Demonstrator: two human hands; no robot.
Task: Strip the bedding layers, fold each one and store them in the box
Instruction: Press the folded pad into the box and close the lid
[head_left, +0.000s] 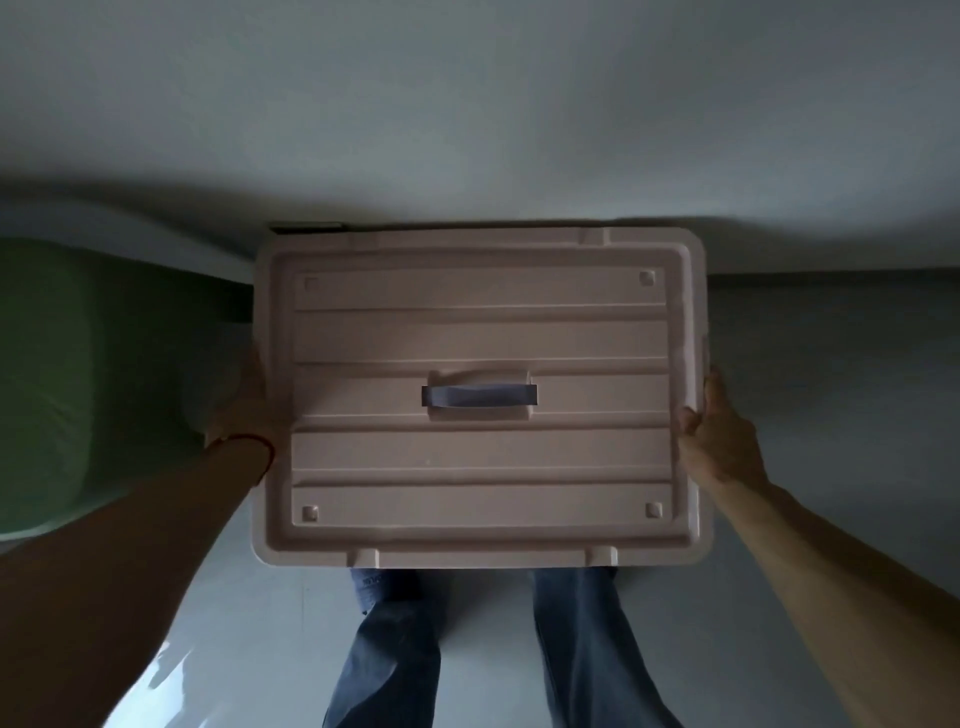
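A pale pink plastic box (480, 338) with its ribbed lid on and a blue-grey handle (479, 396) in the lid's middle sits in front of me, seen from above. My left hand (248, 400) grips the lid's left edge, its fingers partly hidden behind the rim. My right hand (714, 421) grips the right edge, thumb on top of the rim. What is inside the box is hidden by the lid.
A green bedding mass (88, 384) lies to the left of the box. A pale wall (467, 104) stands right behind it. My legs in blue jeans (395, 649) stand on a glossy light floor (244, 597) below the box.
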